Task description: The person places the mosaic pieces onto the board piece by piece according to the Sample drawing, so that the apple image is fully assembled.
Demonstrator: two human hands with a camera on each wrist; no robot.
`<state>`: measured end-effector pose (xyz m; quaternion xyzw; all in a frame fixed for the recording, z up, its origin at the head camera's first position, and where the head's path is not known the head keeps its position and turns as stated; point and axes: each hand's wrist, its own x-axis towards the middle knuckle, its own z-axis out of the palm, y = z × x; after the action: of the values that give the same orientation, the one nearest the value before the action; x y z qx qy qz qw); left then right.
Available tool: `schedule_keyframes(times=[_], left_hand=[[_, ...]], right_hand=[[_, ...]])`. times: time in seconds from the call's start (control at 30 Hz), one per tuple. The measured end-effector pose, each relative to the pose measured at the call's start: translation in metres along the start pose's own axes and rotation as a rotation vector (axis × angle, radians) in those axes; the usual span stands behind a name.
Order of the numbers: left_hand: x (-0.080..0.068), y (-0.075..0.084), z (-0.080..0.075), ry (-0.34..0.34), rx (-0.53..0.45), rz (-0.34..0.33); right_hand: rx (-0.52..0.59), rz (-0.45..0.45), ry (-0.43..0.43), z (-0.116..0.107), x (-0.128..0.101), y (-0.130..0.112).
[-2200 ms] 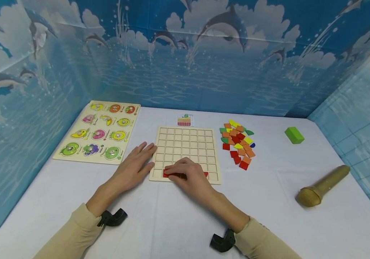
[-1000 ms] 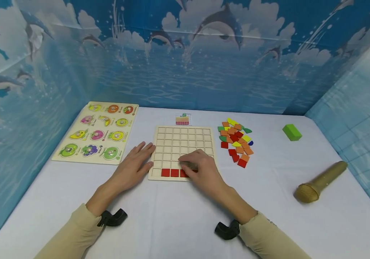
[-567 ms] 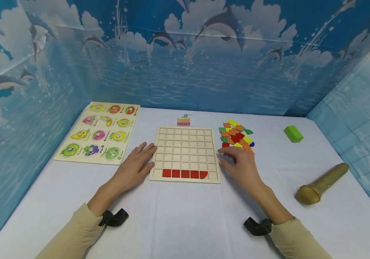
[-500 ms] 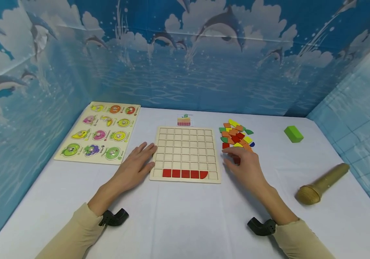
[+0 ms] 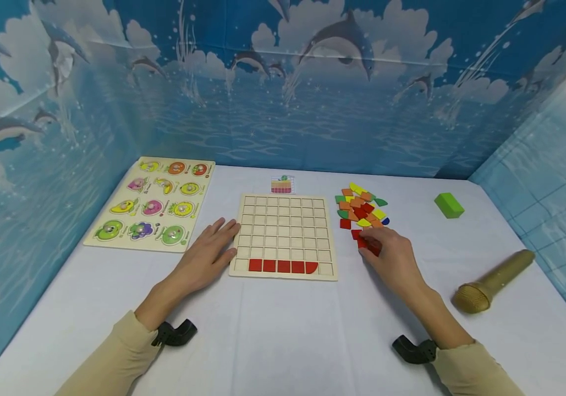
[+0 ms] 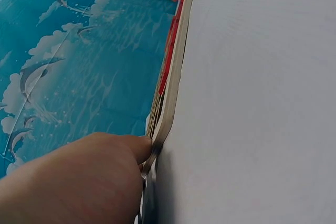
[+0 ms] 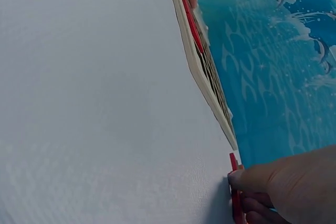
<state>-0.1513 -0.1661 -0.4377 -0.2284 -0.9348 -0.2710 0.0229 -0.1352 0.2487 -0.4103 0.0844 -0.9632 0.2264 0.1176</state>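
Observation:
The pale wooden grid board (image 5: 283, 247) lies in the middle of the table in the head view. Along its lowest row sits a line of red pieces (image 5: 284, 266), the rightmost with a rounded corner. My left hand (image 5: 205, 256) rests at the board's left edge, fingers extended and touching it. To the right of the board, my right hand (image 5: 393, 258) is at the near end of a pile of coloured tiles (image 5: 357, 206). Its thumb and fingers pinch a red tile (image 5: 374, 248), partly hidden by them. In the right wrist view the thumb touches a red tile (image 7: 235, 195).
A fruit puzzle board (image 5: 151, 206) lies at the left. Behind the grid board is a small picture card (image 5: 283, 184). A green block (image 5: 449, 205) and a gold microphone (image 5: 493, 281) lie at the right. Dolphin-printed curtains (image 5: 283, 110) enclose the back and sides.
My right hand has moved from the board's bottom row rightward to the near end of the tile pile, uncovering the red pieces. My left hand has stayed at the board's edge.

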Motion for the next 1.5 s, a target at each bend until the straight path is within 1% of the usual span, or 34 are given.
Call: schedule_keyframes(times=[0.13,0.4,0.57,0.7,0.87,1.0,1.1,1.23,1.33,1.5], left_hand=[[0.0,0.0,0.0,0.001,0.001,0.005],[0.0,0.0,0.001,-0.002,0.006,-0.001],[0.0,0.0,0.001,0.0,0.006,-0.002],[-0.001,0.0,0.0,0.002,0.006,-0.004],[0.001,0.0,0.002,0.004,0.006,0.001],[0.001,0.0,0.002,0.007,0.007,0.005],[0.001,0.0,0.002,0.005,0.005,0.003],[0.001,0.0,0.002,0.006,0.008,0.0],[0.0,0.0,0.001,0.007,0.011,-0.002],[0.0,0.0,0.0,0.008,0.01,-0.004]], right_hand=[[-0.001,-0.005,-0.002,0.001,-0.002,0.0],[-0.004,-0.051,-0.072,0.0,0.001,-0.005],[0.017,-0.029,-0.129,0.0,0.009,-0.011],[0.064,-0.008,-0.161,0.001,0.013,-0.014],[0.095,-0.02,-0.159,0.002,0.013,-0.015],[0.138,-0.041,-0.103,0.004,0.011,-0.02],[0.187,-0.031,-0.049,0.007,0.011,-0.029],[0.244,-0.02,-0.021,0.014,0.015,-0.05],[0.302,-0.031,-0.041,0.024,0.019,-0.069],[0.405,-0.066,-0.115,0.042,0.024,-0.105]])
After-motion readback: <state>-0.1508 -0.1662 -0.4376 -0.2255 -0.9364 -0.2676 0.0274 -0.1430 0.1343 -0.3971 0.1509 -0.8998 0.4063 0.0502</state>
